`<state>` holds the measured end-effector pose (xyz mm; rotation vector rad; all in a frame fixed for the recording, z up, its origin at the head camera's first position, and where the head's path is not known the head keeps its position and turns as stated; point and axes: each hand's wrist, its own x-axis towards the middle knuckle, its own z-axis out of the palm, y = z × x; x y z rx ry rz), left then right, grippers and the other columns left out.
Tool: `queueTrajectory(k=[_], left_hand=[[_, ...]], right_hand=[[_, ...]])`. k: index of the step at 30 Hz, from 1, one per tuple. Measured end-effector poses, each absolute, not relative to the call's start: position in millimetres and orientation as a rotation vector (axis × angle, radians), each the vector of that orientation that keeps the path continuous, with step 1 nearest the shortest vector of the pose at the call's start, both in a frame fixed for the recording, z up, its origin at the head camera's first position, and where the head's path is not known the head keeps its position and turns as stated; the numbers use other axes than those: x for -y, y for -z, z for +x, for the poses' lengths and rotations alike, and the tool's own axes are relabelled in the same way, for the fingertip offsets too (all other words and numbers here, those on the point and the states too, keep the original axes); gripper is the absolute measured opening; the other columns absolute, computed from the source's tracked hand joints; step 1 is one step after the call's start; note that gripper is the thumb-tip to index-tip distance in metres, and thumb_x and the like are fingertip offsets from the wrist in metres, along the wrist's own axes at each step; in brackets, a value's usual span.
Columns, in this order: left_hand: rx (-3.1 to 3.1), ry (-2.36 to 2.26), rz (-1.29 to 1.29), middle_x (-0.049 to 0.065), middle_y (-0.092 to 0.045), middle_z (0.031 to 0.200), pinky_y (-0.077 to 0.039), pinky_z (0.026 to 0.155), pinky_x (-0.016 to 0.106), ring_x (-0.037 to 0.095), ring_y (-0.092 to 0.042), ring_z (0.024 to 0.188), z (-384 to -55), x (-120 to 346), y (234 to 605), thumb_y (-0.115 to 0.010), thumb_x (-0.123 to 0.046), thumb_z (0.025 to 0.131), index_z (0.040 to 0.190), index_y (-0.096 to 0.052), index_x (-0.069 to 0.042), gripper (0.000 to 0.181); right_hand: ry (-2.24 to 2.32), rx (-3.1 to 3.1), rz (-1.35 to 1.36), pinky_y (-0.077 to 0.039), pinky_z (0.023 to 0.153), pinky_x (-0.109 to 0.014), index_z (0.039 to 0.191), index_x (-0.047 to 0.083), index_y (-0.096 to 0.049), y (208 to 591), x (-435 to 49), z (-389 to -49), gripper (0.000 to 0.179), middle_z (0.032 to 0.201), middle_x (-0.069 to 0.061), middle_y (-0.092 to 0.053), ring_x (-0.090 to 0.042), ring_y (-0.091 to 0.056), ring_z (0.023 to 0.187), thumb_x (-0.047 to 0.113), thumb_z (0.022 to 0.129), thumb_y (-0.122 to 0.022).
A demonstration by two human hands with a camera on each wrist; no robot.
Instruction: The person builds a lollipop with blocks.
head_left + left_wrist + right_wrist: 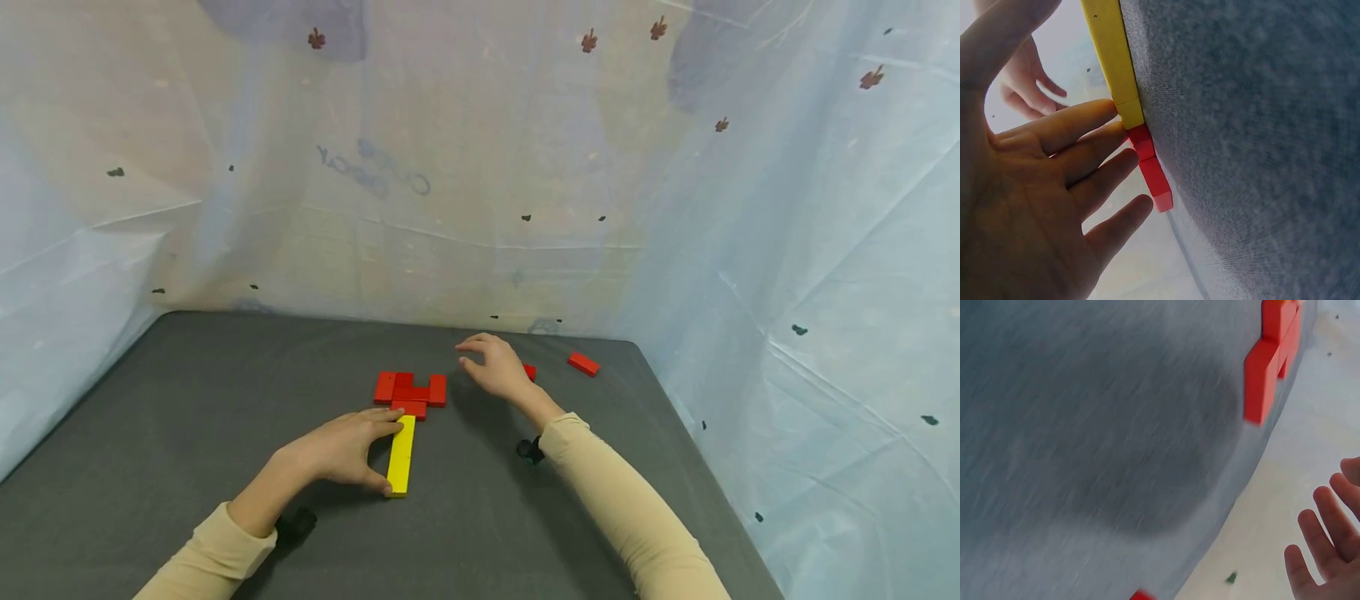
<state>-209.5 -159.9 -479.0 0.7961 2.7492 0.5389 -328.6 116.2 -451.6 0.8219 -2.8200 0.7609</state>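
A long yellow block (pixel 402 458) lies flat on the dark cloth, its far end against a cluster of red blocks (pixel 408 410). My left hand (pixel 341 448) spans the yellow block from its left side, with the thumb at the near end and the index fingertip by the far end. In the left wrist view the straight fingers (pixel 1088 128) reach to where yellow block (pixel 1113 53) and red block (pixel 1141 142) meet. To the right of the cluster, my right hand (pixel 491 367) hovers above the cloth, fingers loosely bent, holding nothing.
One red block (pixel 530 372) is partly hidden behind my right hand. Farther right lies another red block (pixel 583 363), near the table's far right corner. Pale plastic sheeting (pixel 450 192) hangs behind and beside the dark-covered table (pixel 187 400).
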Motion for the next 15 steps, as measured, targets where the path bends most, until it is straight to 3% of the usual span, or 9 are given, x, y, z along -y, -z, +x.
queueTrajectory(k=[15], left_hand=[[-2.738,-0.541,0.794,0.011,-0.039,0.165,-0.033,0.118,0.063,0.037,-0.037,0.151,-207,162,477,-0.09,-0.057,0.074,0.15,-0.056,-0.007,0.098]], right_hand=[[-0.711,2.884,0.571,-0.052,0.102,-0.053,0.133,0.008,-0.072,462,-186,-343,0.032,0.14,-0.013,-0.062,-0.035,-0.06,0.125,0.017,0.103,-0.066]])
